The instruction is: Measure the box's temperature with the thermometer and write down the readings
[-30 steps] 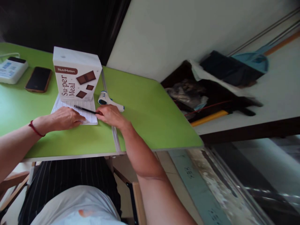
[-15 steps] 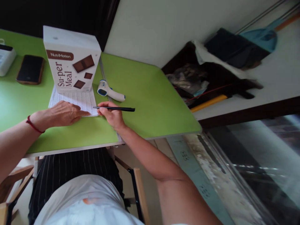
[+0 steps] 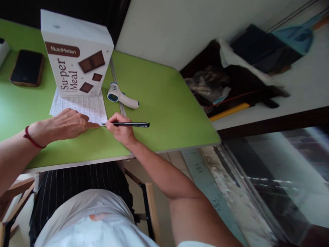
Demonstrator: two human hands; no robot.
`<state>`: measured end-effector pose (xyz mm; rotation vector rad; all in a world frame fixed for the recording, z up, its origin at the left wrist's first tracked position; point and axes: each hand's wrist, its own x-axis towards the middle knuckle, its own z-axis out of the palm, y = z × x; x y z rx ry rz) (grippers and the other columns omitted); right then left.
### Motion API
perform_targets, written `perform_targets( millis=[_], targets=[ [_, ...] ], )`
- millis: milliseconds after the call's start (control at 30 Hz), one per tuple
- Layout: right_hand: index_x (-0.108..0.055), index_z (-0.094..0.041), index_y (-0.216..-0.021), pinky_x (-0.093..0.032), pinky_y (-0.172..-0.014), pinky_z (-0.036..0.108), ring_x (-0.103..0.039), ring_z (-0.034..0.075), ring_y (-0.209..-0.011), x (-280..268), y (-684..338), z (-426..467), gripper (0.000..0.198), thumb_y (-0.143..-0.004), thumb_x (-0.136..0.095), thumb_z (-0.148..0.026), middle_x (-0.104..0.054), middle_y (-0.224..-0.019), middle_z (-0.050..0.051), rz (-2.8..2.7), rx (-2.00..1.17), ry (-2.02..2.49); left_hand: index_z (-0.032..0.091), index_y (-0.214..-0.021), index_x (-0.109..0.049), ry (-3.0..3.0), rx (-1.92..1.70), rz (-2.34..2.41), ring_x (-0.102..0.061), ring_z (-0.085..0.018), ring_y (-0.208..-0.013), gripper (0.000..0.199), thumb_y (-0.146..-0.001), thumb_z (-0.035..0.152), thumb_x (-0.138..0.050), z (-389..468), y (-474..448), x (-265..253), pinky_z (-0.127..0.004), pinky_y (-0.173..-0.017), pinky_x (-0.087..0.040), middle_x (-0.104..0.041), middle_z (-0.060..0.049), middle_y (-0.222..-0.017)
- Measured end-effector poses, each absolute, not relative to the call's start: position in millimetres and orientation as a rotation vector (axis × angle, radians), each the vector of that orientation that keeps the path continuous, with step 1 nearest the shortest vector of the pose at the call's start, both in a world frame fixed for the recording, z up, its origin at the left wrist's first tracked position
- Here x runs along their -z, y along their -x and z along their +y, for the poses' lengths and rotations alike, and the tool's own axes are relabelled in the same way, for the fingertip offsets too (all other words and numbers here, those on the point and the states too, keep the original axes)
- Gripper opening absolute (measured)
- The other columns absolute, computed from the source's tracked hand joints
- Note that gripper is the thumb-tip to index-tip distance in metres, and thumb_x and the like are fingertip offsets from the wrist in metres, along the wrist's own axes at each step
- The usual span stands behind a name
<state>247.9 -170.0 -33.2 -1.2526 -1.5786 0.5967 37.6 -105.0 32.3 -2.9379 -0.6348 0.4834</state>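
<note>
My right hand (image 3: 121,132) grips a black pen (image 3: 135,124), its tip at the lower right corner of a printed sheet of paper (image 3: 95,109). Across the sheet's lower edge lies my left hand (image 3: 68,126), its index finger stretched out so that the fingertip is close beside the pen tip. The other left fingers are loosely bent, with nothing seen in them. A white NutriMotion Su-per Meal box (image 3: 77,61) stands upright on the sheet's far part and hides it. Beyond my right hand rests a white and blue infrared thermometer (image 3: 122,97).
The green table (image 3: 164,113) carries a dark phone (image 3: 27,68) at the left and part of a white object (image 3: 3,49) at its edge. Right of the table are a dark bin-like holder with crumpled bags (image 3: 209,82) and a blue dustpan (image 3: 295,37). A wooden-armed chair (image 3: 151,209) is below.
The view has shifted slightly, so the box and phone appear higher and farther left. My right hand has brought the pen tip closer to my left index fingertip, still holding the pen.
</note>
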Motion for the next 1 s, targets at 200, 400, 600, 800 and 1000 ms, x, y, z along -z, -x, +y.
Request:
perform_targets(
  millis=[200, 400, 600, 800, 1000],
  targets=[
    [-0.052, -0.022, -0.068, -0.037, -0.052, 0.024, -0.045, 0.010, -0.054, 35.5, -248.4, -169.8, 0.025, -0.084, -0.061, -0.040, -0.055, -0.059, -0.004, -1.618, -0.612, 1.254, 0.028, -0.146, -0.057, 3.001, -0.393, -0.619, -0.047, -0.011, -0.053, 0.059, -0.095, 0.003, -0.041, -109.6, -37.2, -38.1, -0.027, -0.051, -0.013, -0.066, -0.005, -0.077],
    [-0.053, -0.022, -0.068, -0.036, -0.051, 0.025, -0.046, 0.010, -0.053, 34.4, -247.5, -170.1, 0.024, -0.083, -0.062, -0.038, -0.056, -0.059, -0.004, -1.609, -0.661, 1.251, 0.026, -0.143, -0.061, 3.008, -0.320, -0.585, -0.050, -0.012, -0.055, 0.057, -0.094, 0.003, -0.043, -109.3, -37.5, -38.8, -0.026, -0.051, -0.014, -0.069, -0.006, -0.079],
    [-0.051, -0.022, -0.068, -0.036, -0.052, 0.025, -0.044, 0.010, -0.054, 35.0, -248.9, -169.9, 0.024, -0.083, -0.061, -0.038, -0.055, -0.060, -0.004, -1.634, -0.644, 1.278, 0.024, -0.139, -0.064, 2.995, -0.291, -0.530, -0.053, -0.014, -0.056, 0.058, -0.092, 0.000, -0.041, -106.9, -38.8, -34.6, -0.026, -0.054, -0.023, -0.066, -0.005, -0.074],
    [-0.050, -0.023, -0.067, -0.034, -0.051, 0.025, -0.043, 0.010, -0.053, 35.0, -248.3, -169.7, 0.023, -0.082, -0.061, -0.036, -0.053, -0.059, -0.004, -1.633, -0.639, 1.258, 0.020, -0.139, -0.064, 3.039, -0.296, -0.546, -0.059, -0.015, -0.064, 0.059, -0.091, -0.002, -0.038, -108.6, -39.1, -38.2, -0.024, -0.062, -0.035, -0.069, -0.007, -0.080],
    [-0.051, -0.023, -0.066, -0.035, -0.051, 0.025, -0.042, 0.010, -0.053, 33.7, -247.9, -170.4, 0.022, -0.082, -0.060, -0.036, -0.053, -0.058, -0.004, -1.599, -0.630, 1.273, 0.022, -0.135, -0.067, 3.036, -0.258, -0.554, -0.062, -0.017, -0.068, 0.058, -0.090, 0.000, -0.038, -106.5, -39.6, -34.5, -0.024, -0.060, -0.037, -0.068, -0.007, -0.074]
  ],
)
